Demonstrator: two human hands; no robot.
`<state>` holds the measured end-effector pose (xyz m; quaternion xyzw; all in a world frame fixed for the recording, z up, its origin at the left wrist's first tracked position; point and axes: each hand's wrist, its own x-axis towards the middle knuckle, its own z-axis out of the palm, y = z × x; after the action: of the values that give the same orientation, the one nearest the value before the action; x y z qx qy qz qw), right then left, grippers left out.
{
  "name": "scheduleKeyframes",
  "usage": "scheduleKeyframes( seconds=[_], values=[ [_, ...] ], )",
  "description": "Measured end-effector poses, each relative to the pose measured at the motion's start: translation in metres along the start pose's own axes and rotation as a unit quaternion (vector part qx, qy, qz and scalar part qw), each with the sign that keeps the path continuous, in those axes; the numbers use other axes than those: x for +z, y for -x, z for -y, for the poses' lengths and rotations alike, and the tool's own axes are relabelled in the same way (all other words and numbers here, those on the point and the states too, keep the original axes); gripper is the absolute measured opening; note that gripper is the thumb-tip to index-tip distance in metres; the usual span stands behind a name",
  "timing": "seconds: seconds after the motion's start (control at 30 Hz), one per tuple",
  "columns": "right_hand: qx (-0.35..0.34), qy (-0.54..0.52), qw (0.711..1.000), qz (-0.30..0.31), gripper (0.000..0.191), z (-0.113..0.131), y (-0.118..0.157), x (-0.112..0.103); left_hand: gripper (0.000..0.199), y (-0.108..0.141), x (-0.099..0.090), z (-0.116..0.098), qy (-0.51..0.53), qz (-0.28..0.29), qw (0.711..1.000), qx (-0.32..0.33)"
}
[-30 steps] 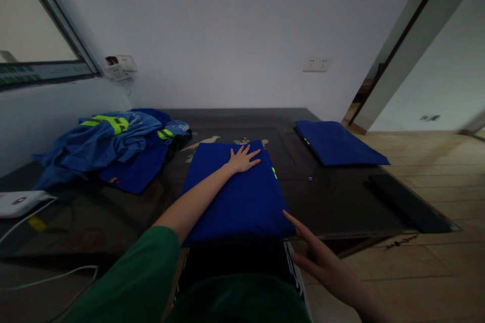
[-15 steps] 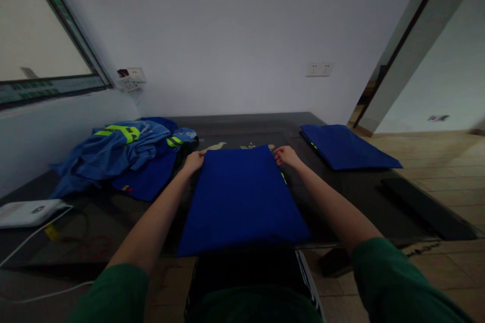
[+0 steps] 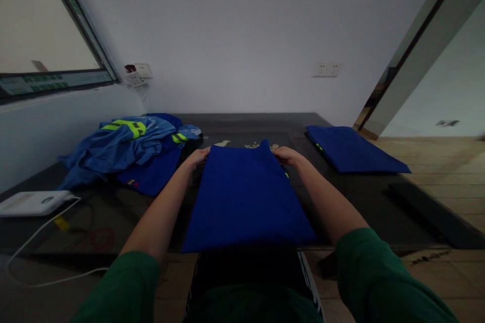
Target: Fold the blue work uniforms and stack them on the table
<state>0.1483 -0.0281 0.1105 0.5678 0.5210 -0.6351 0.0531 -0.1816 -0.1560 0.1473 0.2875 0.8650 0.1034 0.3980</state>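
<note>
A folded blue garment [image 3: 248,197] lies flat in front of me, its near edge at the table's front. My left hand [image 3: 198,158] grips its far left corner, fingertips partly tucked under the cloth. At the far right corner, my right hand [image 3: 287,155] is closed on the edge, and a small peak of fabric stands up beside it. A bit of yellow-green stripe shows along the garment's right side. The undersides of both hands' grips are hidden.
Crumpled blue clothes [image 3: 125,144] with yellow-green stripes are heaped on the left of the dark table [image 3: 364,207]. Another folded blue garment [image 3: 356,149] rests at the right, behind a black flat slab [image 3: 432,212]. A white device [image 3: 34,203] with a cable sits at the left edge.
My right hand has closed on the far right corner, and the cloth there has risen into a peak. My left hand stays at the far left corner. The view has shifted slightly.
</note>
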Motion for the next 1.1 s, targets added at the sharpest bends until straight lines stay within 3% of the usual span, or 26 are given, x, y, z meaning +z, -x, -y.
scheduleKeyframes(
  seconds=[0.1,0.27,0.43,0.57,0.73,0.93,1.1],
  values=[
    [-0.027,0.041,0.999,-0.011,0.028,0.004,-0.001,0.008,0.038,-0.002,0.003,-0.001,0.01,0.02,1.0,0.006],
    [-0.075,0.103,0.991,-0.036,0.025,0.008,-0.005,0.018,0.031,-0.008,0.011,0.004,-0.025,-0.016,0.999,0.017],
    [-0.098,0.148,0.981,-0.076,0.025,0.001,-0.008,0.003,0.031,-0.01,0.014,0.005,-0.096,-0.059,0.993,0.02],
    [-0.083,0.177,0.977,-0.09,0.026,-0.015,-0.009,-0.013,0.032,-0.004,0.018,0.0,-0.149,-0.072,0.986,0.016],
    [-0.05,0.221,0.968,-0.104,0.026,-0.029,-0.013,-0.017,0.035,0.008,0.025,-0.006,-0.193,-0.085,0.977,0.005],
    [-0.026,0.246,0.961,-0.123,0.051,-0.026,-0.02,-0.014,0.036,0.01,0.026,-0.008,-0.23,-0.088,0.969,0.004],
    [-0.008,0.272,0.95,-0.153,0.037,-0.018,-0.014,-0.005,0.038,0.011,0.027,-0.008,-0.259,-0.091,0.962,0.012]
  ],
)
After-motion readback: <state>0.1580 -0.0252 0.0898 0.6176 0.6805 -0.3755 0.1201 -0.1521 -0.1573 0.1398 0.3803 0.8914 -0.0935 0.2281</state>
